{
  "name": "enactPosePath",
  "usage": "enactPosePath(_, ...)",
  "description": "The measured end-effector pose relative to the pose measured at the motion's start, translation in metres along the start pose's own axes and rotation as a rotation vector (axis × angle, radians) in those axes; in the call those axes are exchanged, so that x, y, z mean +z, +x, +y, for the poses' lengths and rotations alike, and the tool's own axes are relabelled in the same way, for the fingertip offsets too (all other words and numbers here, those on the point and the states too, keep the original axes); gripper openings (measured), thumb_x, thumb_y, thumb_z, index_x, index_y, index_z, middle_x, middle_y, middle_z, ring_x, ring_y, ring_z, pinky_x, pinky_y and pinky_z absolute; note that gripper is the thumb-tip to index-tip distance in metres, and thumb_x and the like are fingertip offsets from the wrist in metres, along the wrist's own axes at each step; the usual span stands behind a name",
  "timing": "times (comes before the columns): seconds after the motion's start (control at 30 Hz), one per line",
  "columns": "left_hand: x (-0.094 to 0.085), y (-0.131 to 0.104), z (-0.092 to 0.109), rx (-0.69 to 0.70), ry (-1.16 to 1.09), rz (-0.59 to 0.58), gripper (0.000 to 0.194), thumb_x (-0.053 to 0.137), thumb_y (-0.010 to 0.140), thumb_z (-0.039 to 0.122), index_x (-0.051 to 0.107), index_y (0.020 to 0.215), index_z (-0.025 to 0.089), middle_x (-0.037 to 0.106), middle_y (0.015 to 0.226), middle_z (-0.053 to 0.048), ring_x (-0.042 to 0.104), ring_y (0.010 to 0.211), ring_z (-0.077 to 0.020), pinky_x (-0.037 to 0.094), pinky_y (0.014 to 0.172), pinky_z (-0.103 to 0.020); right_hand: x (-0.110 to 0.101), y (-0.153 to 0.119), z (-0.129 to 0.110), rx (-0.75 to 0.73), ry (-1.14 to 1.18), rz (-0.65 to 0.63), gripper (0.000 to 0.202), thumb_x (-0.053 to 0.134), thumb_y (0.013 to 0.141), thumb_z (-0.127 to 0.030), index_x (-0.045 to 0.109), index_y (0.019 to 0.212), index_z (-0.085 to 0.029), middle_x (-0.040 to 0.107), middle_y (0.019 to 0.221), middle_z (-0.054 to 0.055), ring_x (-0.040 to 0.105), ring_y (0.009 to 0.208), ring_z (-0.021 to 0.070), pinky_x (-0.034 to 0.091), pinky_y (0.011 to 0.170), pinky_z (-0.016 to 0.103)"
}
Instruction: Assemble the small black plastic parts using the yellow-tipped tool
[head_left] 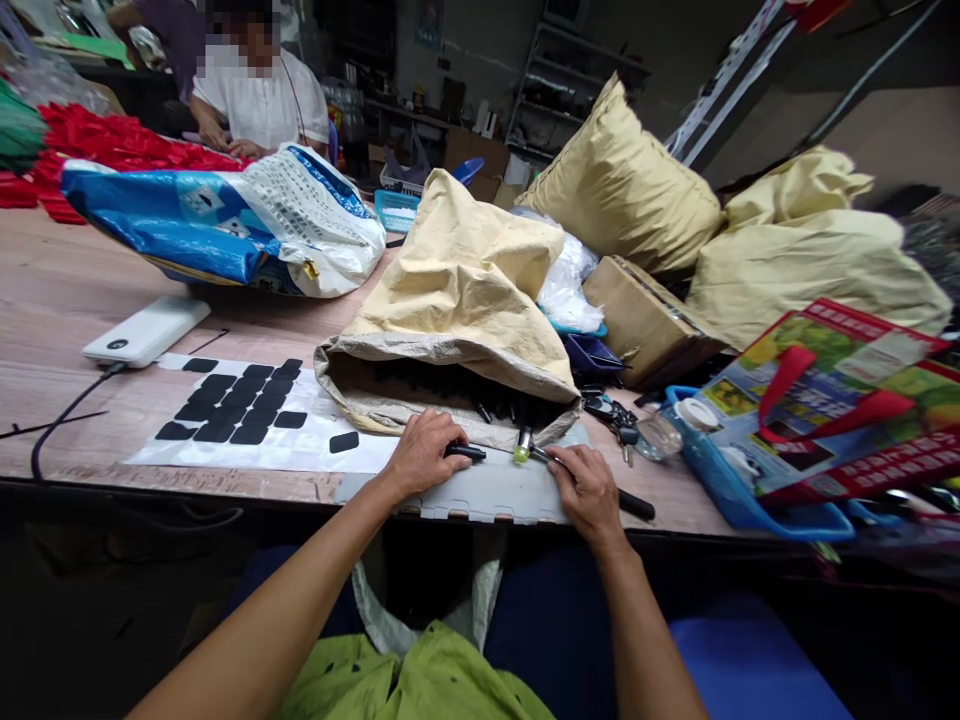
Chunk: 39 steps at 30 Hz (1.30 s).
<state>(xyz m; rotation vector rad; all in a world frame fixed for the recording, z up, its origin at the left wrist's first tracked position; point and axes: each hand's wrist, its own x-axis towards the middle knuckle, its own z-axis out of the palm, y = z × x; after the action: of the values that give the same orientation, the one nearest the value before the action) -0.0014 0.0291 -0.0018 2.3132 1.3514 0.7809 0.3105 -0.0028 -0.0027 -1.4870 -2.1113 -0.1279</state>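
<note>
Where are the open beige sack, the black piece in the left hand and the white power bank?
Open beige sack (480,272): head view, upper cloth side.
Black piece (469,453): head view, exposed end.
White power bank (150,330): head view, top face.

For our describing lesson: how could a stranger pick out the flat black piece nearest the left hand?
Find the beige sack gaping toward the viewer; left of it in the picture lies a white sheet. The flat black piece lies there nearest the left hand, separate from the clustered black pieces farther left.
</note>
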Motion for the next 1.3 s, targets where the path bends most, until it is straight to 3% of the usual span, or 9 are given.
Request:
enactPosePath(0.2, -0.008, -0.007, 0.013, 0.073, -0.034, -0.018, 0.014, 0.069, 0.091, 0.036, 0.068, 0.096, 0.023, 0.068, 0.097, -0.004, 0.054, 0.098, -0.0246, 0.038, 0.088, -0.041, 0.001, -0.002, -0.004, 0.036, 0.012, 0.009, 0.024, 0.055, 0.098, -0.029, 0.072, 0.113, -0.023, 0.067, 0.097, 0.006, 0.057, 0.091, 0.0223, 0.044, 0.084, 0.036)
enactPosePath(0.4, -0.009, -0.076, 0.062, 0.269, -0.211, -0.296, 0.015, 0.055, 0.098, 0.034, 0.062, 0.108, 0.024, 0.067, 0.091, -0.005, 0.061, 0.083, -0.0199, 0.042, 0.072, -0.034, -0.001, -0.004, -0.006, 0.073, 0.023, 0.008, 0.022, 0.057, 0.098, -0.028, 0.072, 0.113, -0.023, 0.067, 0.097, 0.005, 0.055, 0.092, 0.0224, 0.043, 0.085, 0.036)
enactPosePath(0.53, 0.026, -0.127, 0.057, -0.003, -0.087, -0.405, 0.013, 0.052, 0.096, 0.027, 0.063, 0.104, 0.026, 0.069, 0.091, -0.004, 0.066, 0.083, -0.0199, 0.044, 0.071, -0.030, 0.001, -0.005, -0.004, 0.078, 0.030, 0.009, 0.022, 0.057, 0.098, -0.028, 0.072, 0.113, -0.024, 0.066, 0.097, 0.005, 0.054, 0.093, 0.0225, 0.042, 0.085, 0.036)
enactPosePath(0.67, 0.052, -0.146, 0.032, -0.265, 0.084, -0.532, 0.033, 0.058, 0.090, 0.021, 0.061, 0.123, 0.028, 0.072, 0.106, -0.005, 0.070, 0.098, -0.0248, 0.048, 0.081, -0.032, 0.002, -0.006, -0.004, 0.086, 0.025, 0.015, 0.021, 0.057, 0.097, -0.027, 0.072, 0.113, -0.024, 0.065, 0.097, 0.006, 0.054, 0.094, 0.0228, 0.042, 0.085, 0.035)
enactPosePath(0.73, 0.050, -0.143, 0.033, -0.244, 0.064, -0.555, 0.036, 0.061, 0.087, 0.019, 0.061, 0.122, 0.029, 0.071, 0.109, -0.004, 0.070, 0.100, -0.0247, 0.049, 0.082, -0.031, 0.002, -0.006, -0.005, 0.092, 0.018, 0.019, 0.021, 0.057, 0.097, -0.027, 0.072, 0.112, -0.025, 0.065, 0.097, 0.006, 0.054, 0.093, 0.0228, 0.042, 0.085, 0.035)
enactPosePath(0.83, 0.030, -0.128, 0.053, -0.056, -0.044, -0.513, 0.022, 0.057, 0.092, 0.019, 0.065, 0.109, 0.029, 0.070, 0.098, -0.001, 0.070, 0.088, -0.0190, 0.047, 0.072, -0.027, 0.001, -0.005, -0.007, 0.094, 0.010, 0.024, 0.021, 0.057, 0.097, -0.026, 0.072, 0.111, -0.025, 0.065, 0.096, 0.006, 0.055, 0.093, 0.0227, 0.042, 0.083, 0.035)
enactPosePath(0.97, 0.006, -0.092, 0.074, 0.173, -0.077, -0.193, 0.017, 0.052, 0.097, 0.020, 0.066, 0.104, 0.026, 0.066, 0.083, -0.003, 0.064, 0.077, -0.0183, 0.044, 0.067, -0.029, 0.000, -0.005, -0.008, 0.102, 0.013, 0.026, 0.021, 0.057, 0.096, -0.026, 0.072, 0.111, -0.024, 0.065, 0.096, 0.006, 0.055, 0.093, 0.0227, 0.041, 0.083, 0.035)
enactPosePath(1.1, 0.000, -0.053, 0.057, 0.165, 0.034, 0.074, 0.010, 0.056, 0.097, 0.023, 0.066, 0.097, 0.023, 0.066, 0.083, -0.004, 0.060, 0.079, -0.0210, 0.046, 0.076, -0.035, 0.000, -0.006, -0.008, 0.114, 0.023, 0.017, 0.019, 0.058, 0.096, -0.026, 0.072, 0.110, -0.024, 0.064, 0.096, 0.005, 0.054, 0.093, 0.0225, 0.041, 0.083, 0.035)
enactPosePath(1.3, 0.012, -0.033, 0.026, 0.040, 0.119, 0.097, 0.008, 0.060, 0.096, 0.028, 0.065, 0.097, 0.022, 0.064, 0.091, -0.005, 0.061, 0.085, -0.0217, 0.047, 0.077, -0.035, 0.000, -0.006, -0.009, 0.114, 0.025, 0.021, 0.020, 0.057, 0.097, -0.025, 0.071, 0.111, -0.024, 0.064, 0.097, 0.005, 0.054, 0.093, 0.0225, 0.040, 0.082, 0.036)
